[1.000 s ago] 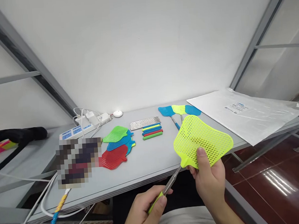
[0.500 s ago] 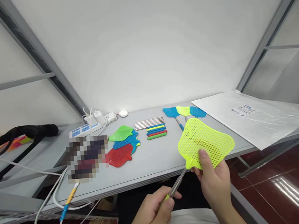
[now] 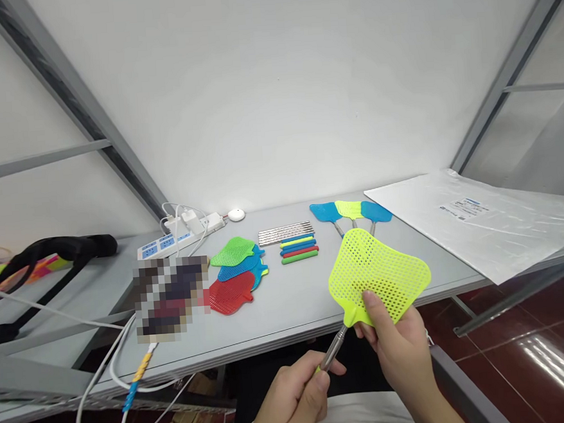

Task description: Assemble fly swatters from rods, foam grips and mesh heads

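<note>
Here's the yellow fly swatter (image 3: 370, 263), up over the front edge of the table (image 3: 289, 307), with both hands on it! The right hand (image 3: 400, 348) has the swatter's perforated head pinched at its lower edge, thumb flat on the face, other fingers tucked behind; most of that head spreads above and beyond the thumb. Down and across to the left hand (image 3: 297, 391), curled firmly around the lower end of the metal shaft (image 3: 335, 348), a sliver of yellow handle (image 3: 317, 369) peeking out at the thumb. The shaft slants up from that fist straight to the head's neck.

Just beyond, three swatters (image 3: 351, 209) fan out, blue, yellow, blue. Left of them, coloured grips (image 3: 299, 250) lie in front of silvery rods (image 3: 286, 233), and further left, loose heads (image 3: 232, 292) overlap: green, blue, red!
</note>
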`<state>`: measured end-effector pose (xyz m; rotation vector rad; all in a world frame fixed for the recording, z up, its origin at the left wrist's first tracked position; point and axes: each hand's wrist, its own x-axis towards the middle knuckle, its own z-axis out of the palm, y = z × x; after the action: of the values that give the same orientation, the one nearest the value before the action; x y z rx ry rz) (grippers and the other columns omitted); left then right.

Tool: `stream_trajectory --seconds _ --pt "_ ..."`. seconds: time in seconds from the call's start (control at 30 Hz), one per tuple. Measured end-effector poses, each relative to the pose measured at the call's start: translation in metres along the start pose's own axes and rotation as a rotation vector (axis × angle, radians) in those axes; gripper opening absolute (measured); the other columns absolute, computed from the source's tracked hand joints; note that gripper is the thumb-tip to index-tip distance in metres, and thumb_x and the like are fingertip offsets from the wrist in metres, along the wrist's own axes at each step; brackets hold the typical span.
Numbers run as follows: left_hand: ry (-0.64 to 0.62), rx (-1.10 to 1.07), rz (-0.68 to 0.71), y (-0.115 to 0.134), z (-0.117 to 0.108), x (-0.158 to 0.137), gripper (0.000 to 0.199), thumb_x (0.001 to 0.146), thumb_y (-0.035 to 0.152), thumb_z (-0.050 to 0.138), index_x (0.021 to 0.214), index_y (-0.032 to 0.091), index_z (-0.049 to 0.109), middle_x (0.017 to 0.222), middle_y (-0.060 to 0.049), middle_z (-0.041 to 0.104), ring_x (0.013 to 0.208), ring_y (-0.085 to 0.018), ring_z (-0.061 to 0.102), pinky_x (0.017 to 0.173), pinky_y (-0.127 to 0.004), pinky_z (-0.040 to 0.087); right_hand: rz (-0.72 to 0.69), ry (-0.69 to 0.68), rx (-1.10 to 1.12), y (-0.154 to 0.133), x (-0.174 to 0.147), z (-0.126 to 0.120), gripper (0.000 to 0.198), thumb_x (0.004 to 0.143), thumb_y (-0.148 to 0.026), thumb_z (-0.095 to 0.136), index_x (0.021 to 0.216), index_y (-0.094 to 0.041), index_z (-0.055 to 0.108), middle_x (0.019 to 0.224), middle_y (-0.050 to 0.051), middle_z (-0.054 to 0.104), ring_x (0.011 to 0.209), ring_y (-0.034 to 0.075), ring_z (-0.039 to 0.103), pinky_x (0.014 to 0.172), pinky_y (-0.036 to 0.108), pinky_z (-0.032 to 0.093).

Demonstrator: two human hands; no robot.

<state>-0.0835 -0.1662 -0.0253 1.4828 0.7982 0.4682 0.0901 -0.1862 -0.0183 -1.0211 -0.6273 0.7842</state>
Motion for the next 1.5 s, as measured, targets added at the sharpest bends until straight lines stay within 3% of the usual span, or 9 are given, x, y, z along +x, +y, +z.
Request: stream_trajectory --seconds 0.2,0.33,0.6,0.73,0.9,1.03,1.2,1.3,1.5 --pt "-0.269 -0.684 -0.016 -0.013 0.011 0.005 0.042 0.091 0.054 0.054 0.091 0.013 0.064 0.044 0.011 0.025 0.037 -0.004 0.014 0.04 -0.02 0.016 0.061 -0.167 0.021 -0.004 -0.001 -0.003 0.041 0.089 -0.041 0.064 0.06 -0.021 0.044 0.045 -0.01 0.026 0.041 0.006 0.028 0.043 0.024 0.035" --pt "-0.281 -0.788 -0.007 -0.014 0.024 0.009 0.04 0.093 0.053 0.052 0.086 0.015 0.06 0.042 0.013 0.024 0.031 -0.003 0.012 0.037 -0.018 0.018 0.036 -0.193 -0.026 -0.01 0.002 -0.006 0.043 0.09 -0.042 0.062 0.059 -0.022 0.041 0.044 -0.01 0.026 0.04 0.007 0.029 0.043 0.025 0.036" --pt "-0.016 -0.192 -0.031 0.001 0.009 0.007 0.047 0.092 0.059 0.047 0.088 0.014 0.061 0.047 0.009 0.034 0.041 -0.006 0.021 0.042 -0.021 0.015 0.09 -0.256 -0.174 0.0 0.005 -0.01 0.048 0.088 -0.047 0.063 0.053 -0.021 0.043 0.044 -0.006 0.036 0.044 0.01 0.04 0.047 0.026 0.036" --pt "0.123 0.119 0.001 0.006 0.004 0.006 0.049 0.094 0.059 0.041 0.098 0.016 0.063 0.051 0.007 0.038 0.049 -0.01 0.03 0.049 -0.024 0.021 0.151 -0.281 -0.286 0.004 0.007 -0.012 0.042 0.083 -0.048 0.068 0.057 -0.018 0.054 0.046 -0.003 0.045 0.045 0.01 0.041 0.046 0.025 0.034" --pt "0.119 0.146 0.033 0.01 0.008 0.005 0.046 0.095 0.055 0.04 0.106 0.016 0.063 0.053 0.007 0.037 0.05 -0.011 0.03 0.05 -0.024 0.021 0.179 -0.391 -0.211 0.003 -0.002 -0.005 0.026 0.08 -0.042 0.073 0.082 -0.017 0.068 0.064 0.0 0.059 0.057 0.012 0.051 0.055 0.025 0.044" --pt "0.146 0.171 0.064 0.01 0.008 0.006 0.041 0.096 0.051 0.039 0.096 0.017 0.063 0.054 0.006 0.036 0.051 -0.011 0.031 0.05 -0.024 0.021 0.22 -0.419 -0.114 0.008 -0.011 0.002 0.03 0.086 -0.046 0.066 0.081 -0.016 0.067 0.061 -0.001 0.055 0.054 0.01 0.048 0.053 0.024 0.042" --pt "0.231 0.427 0.166 0.002 -0.004 0.003 0.035 0.098 0.043 0.039 0.082 0.021 0.061 0.054 0.005 0.038 0.05 -0.012 0.033 0.05 -0.025 0.019 0.114 -0.334 -0.113 0.014 -0.005 -0.004 0.027 0.087 -0.043 0.066 0.086 -0.016 0.068 0.053 -0.005 0.047 0.049 0.01 0.046 0.051 0.026 0.039" --pt "0.302 0.634 0.262 -0.002 -0.017 -0.003 0.024 0.095 0.037 0.047 0.085 0.025 0.066 0.061 0.003 0.055 0.054 -0.014 0.046 0.052 -0.024 0.027 0.06 -0.201 -0.025 0.01 0.009 -0.016 0.024 0.089 -0.04 0.065 0.087 -0.017 0.068 0.054 -0.007 0.044 0.048 0.01 0.046 0.054 0.027 0.043" --pt "0.534 1.075 0.446 0.024 -0.036 -0.006 0.02 0.095 0.029 0.048 0.091 0.028 0.067 0.077 0.0 0.066 0.076 -0.019 0.056 0.088 -0.035 0.035 -0.139 0.141 0.198 -0.016 0.027 -0.028 0.018 0.083 -0.035 0.072 0.082 -0.018 0.066 0.075 -0.002 0.054 0.054 0.007 0.047 0.051 0.025 0.043"
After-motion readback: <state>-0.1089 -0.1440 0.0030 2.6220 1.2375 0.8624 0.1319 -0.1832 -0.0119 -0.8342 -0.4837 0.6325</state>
